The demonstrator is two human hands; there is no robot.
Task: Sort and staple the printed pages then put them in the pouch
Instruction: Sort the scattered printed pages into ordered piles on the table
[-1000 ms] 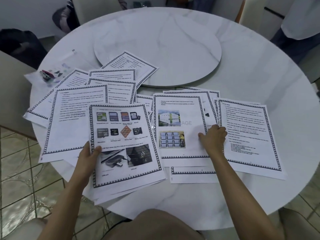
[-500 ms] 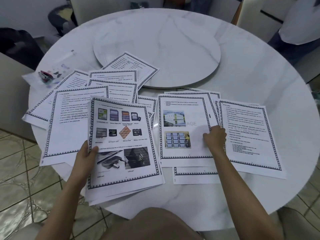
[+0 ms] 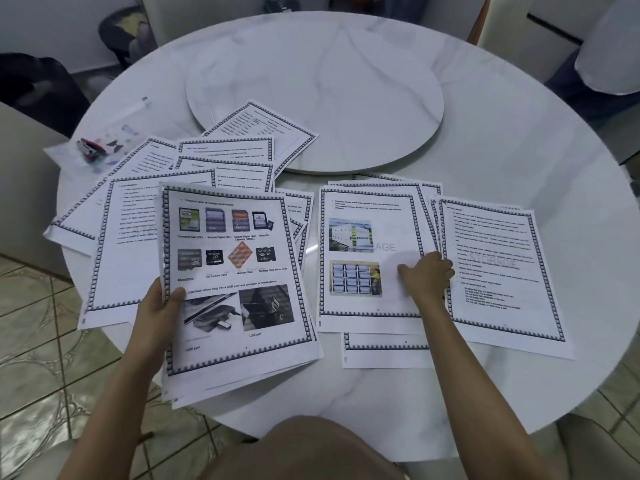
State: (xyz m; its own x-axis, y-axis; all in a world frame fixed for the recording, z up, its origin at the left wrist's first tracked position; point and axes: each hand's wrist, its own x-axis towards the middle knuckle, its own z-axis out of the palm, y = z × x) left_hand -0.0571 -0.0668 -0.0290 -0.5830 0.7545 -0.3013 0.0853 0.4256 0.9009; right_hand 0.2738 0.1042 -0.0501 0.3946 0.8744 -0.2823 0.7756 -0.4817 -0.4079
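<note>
At the far left of the worktop [image 3: 519, 150] the pouch [image 3: 104, 147] lies untouched. A stack of pages [image 3: 239, 271], clamped in the left hand [image 3: 157, 306], has been raised slightly since a second ago. The picture page [image 3: 367, 244] is now pinched at its right edge by the right hand [image 3: 427, 275], so it is judged next for the stack.
</note>
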